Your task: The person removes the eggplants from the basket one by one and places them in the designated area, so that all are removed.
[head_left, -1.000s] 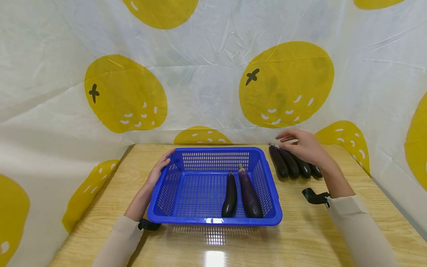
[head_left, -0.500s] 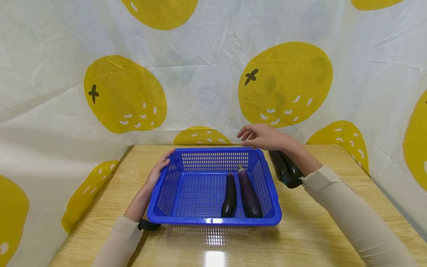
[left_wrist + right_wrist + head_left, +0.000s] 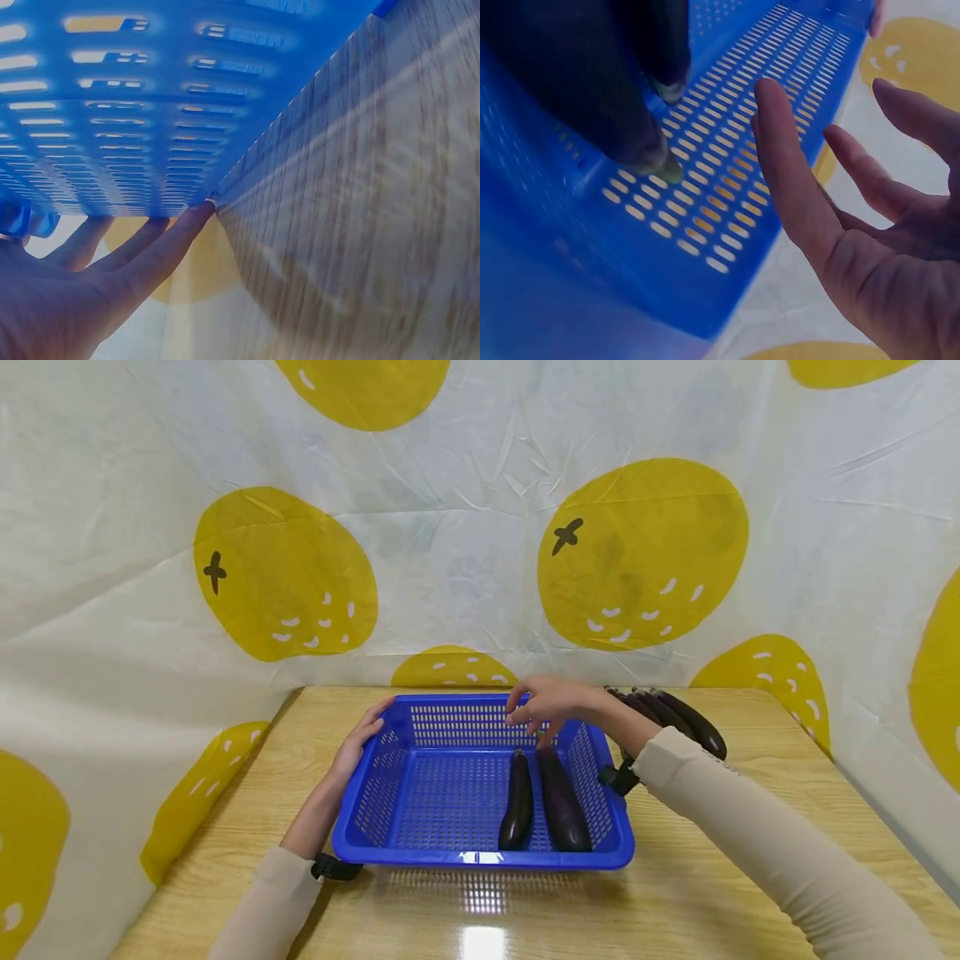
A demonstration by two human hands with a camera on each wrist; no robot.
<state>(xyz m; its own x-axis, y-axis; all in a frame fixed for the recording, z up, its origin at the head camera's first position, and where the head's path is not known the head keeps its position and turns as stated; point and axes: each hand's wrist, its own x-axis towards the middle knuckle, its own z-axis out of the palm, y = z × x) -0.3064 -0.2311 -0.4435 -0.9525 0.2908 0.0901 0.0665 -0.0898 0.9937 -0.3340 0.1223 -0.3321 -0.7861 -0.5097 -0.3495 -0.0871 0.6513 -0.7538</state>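
A blue plastic basket (image 3: 480, 860) with slotted walls stands on the table. Two dark purple eggplants lie inside its right half: a slimmer eggplant (image 3: 516, 802) and, to its right, a thicker eggplant (image 3: 564, 810). My left hand (image 3: 356, 745) rests against the basket's left side near the far corner; the left wrist view shows its fingers (image 3: 161, 255) stretched along the outer wall. Over the far right rim hovers my right hand (image 3: 551, 703), fingers spread and slightly bent, near the thicker eggplant's stem (image 3: 669, 169). Nothing is between its fingers in the right wrist view.
Several more eggplants (image 3: 693, 722) lie side by side on the wooden table (image 3: 757, 827) right of the basket, partly hidden by my right forearm. A white cloth (image 3: 450, 568) with yellow fruit prints hangs behind and at both sides.
My right hand has moved left from above the eggplants on the table, then lowered over the basket's far right part. My left hand, the basket and its eggplants have stayed put.
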